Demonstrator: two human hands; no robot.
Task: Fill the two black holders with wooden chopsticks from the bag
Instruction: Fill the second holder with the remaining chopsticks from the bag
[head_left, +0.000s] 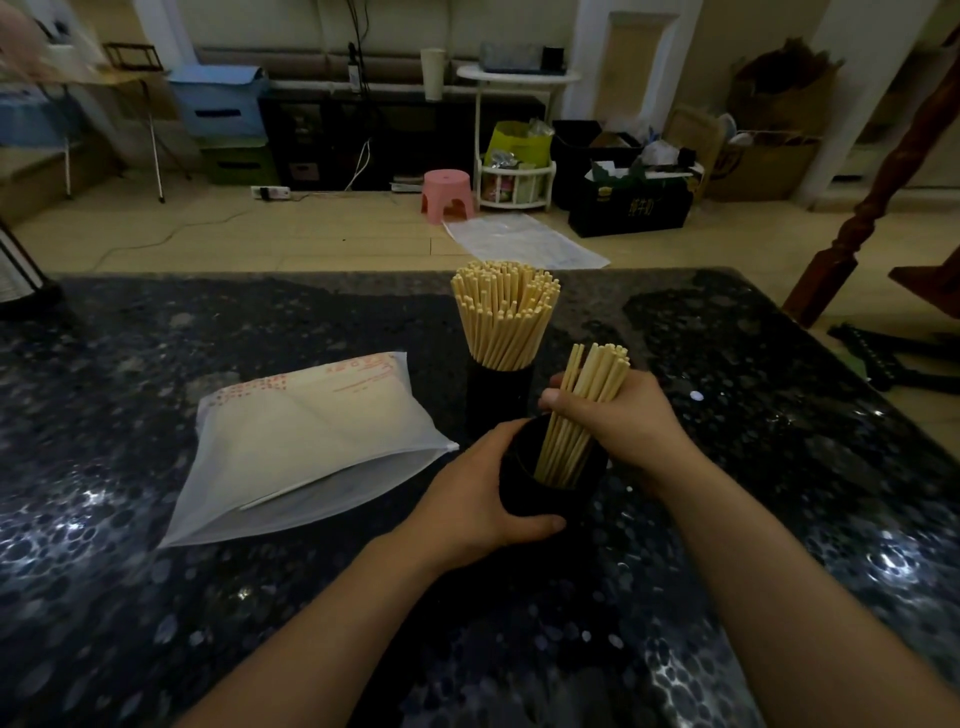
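Two black holders stand on the dark speckled table (208, 597). The far holder (498, 389) is packed with upright wooden chopsticks (504, 312) that fan out at the top. My left hand (478, 499) grips the side of the near holder (519, 493). My right hand (618, 421) holds a bundle of chopsticks (587, 395) whose lower ends reach down inside the near holder. A white plastic bag (306, 441) lies flat to the left, its open mouth facing the holders, with a single chopstick visible inside.
The table's far edge runs just behind the far holder. Beyond it are the floor, a pink stool (448, 195), a white side stand (514, 130) and boxes. A wooden post (872, 197) stands at the right.
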